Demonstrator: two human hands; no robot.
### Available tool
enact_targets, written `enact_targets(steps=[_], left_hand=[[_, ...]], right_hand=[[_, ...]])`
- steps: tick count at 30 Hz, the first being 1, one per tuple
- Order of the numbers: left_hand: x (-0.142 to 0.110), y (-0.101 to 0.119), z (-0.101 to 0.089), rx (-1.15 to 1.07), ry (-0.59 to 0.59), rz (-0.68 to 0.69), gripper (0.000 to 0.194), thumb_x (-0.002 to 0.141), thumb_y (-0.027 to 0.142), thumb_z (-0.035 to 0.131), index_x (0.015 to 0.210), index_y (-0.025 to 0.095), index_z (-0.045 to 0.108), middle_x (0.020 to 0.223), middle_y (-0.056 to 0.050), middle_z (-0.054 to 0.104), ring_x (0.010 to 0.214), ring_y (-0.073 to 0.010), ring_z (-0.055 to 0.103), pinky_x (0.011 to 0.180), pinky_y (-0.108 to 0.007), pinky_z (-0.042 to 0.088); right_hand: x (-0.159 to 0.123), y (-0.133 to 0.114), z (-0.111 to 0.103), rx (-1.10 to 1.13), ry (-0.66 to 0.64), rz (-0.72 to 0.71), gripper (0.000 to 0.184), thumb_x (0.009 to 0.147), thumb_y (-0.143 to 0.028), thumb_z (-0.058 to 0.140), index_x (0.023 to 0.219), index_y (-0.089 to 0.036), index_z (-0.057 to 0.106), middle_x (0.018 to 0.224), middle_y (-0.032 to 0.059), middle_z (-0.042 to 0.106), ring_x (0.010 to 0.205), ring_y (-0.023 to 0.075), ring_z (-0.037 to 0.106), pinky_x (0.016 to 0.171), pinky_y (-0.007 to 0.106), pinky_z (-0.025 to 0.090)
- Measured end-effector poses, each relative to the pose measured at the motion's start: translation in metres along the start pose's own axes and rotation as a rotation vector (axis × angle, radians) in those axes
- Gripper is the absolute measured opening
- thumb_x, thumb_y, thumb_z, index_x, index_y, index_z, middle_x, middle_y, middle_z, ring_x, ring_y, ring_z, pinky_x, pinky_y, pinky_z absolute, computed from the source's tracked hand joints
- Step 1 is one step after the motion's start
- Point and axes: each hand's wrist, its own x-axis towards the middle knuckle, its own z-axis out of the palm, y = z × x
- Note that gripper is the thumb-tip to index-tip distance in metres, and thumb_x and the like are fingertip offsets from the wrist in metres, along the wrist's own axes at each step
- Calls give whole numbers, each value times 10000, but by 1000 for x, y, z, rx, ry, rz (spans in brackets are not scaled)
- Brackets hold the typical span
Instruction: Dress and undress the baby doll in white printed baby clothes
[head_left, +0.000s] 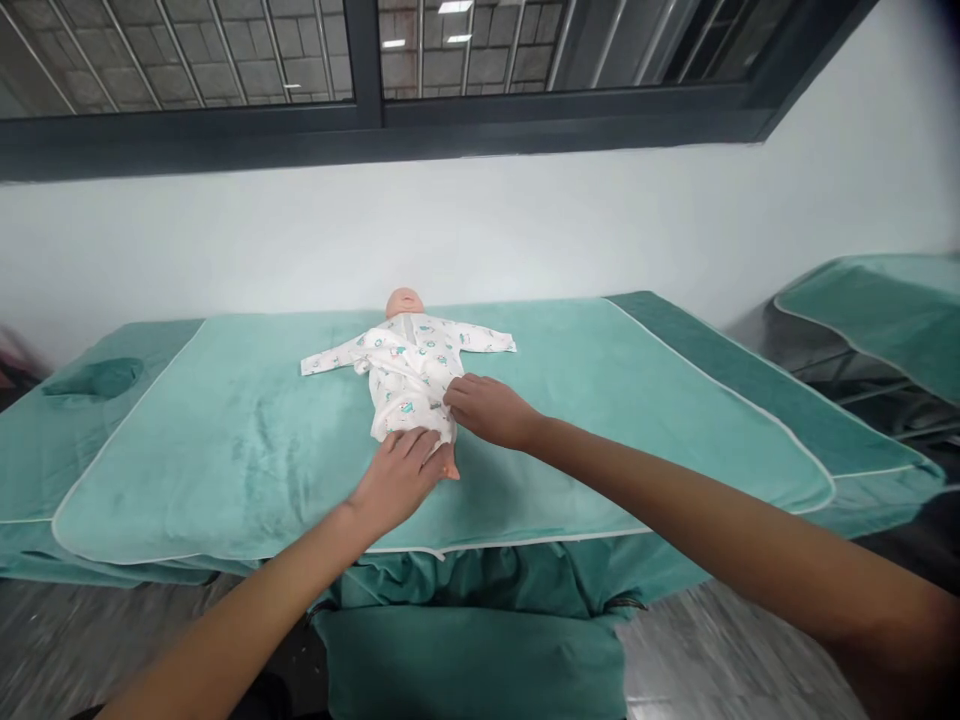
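A baby doll (pixel 405 301) lies on its back, its head toward the wall. It wears a white, printed long-sleeved baby shirt (pixel 409 365), with both sleeves spread out to the sides. My right hand (pixel 489 408) is closed on the shirt's right edge, fingers curled at the cloth. At the lower hem, my left hand (pixel 401 478) has its bent fingers over the fabric and looks closed on it, though the fingertips are partly hidden. One doll foot (pixel 451 465) shows beside my left thumb. The doll's hands are not visible.
A light green cover sheet (pixel 187 440) lies over the darker green bed (pixel 772 410). A face hole (pixel 96 378) is at the bed's left end. A green stool or chair (pixel 469 660) stands at the front. Another green bed (pixel 892 310) is at the right, and a white wall (pixel 480 230) behind.
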Motion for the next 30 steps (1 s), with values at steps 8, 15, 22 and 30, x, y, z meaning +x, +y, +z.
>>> enact_targets(steps=[8, 15, 22, 30], left_hand=[[10, 8, -4, -63, 191, -285, 434, 984, 392, 563, 1341, 147, 587, 1205, -181, 629, 1115, -302, 599, 906, -437, 485], [33, -28, -82, -260, 420, -385, 179, 992, 295, 548, 955, 217, 705, 1032, -86, 652, 982, -239, 591, 876, -398, 479], [52, -23, -125, -606, 467, -367, 156, 963, 329, 611, 1082, 232, 639, 1085, -52, 665, 1012, -211, 629, 880, -365, 534], [47, -32, -115, -703, 508, -487, 158, 888, 240, 683, 1042, 210, 671, 1058, -29, 673, 947, -194, 624, 842, -325, 512]], right_hand=[[16, -31, -23, 1277, 75, 502, 52, 782, -249, 549, 817, -210, 556, 683, -46, 514, 618, 128, 453, 586, 253, 357], [14, -46, -62, 1669, 166, 488, 207, 712, -322, 703, 872, -214, 630, 680, -48, 555, 567, 116, 458, 500, 233, 341], [32, -53, -102, 1895, 432, 323, 204, 772, -290, 712, 947, -241, 618, 795, -41, 598, 667, 121, 539, 581, 228, 441], [19, -70, -118, 1648, 390, 88, 170, 862, -345, 686, 981, -224, 705, 938, 24, 638, 841, 157, 591, 780, 311, 523]])
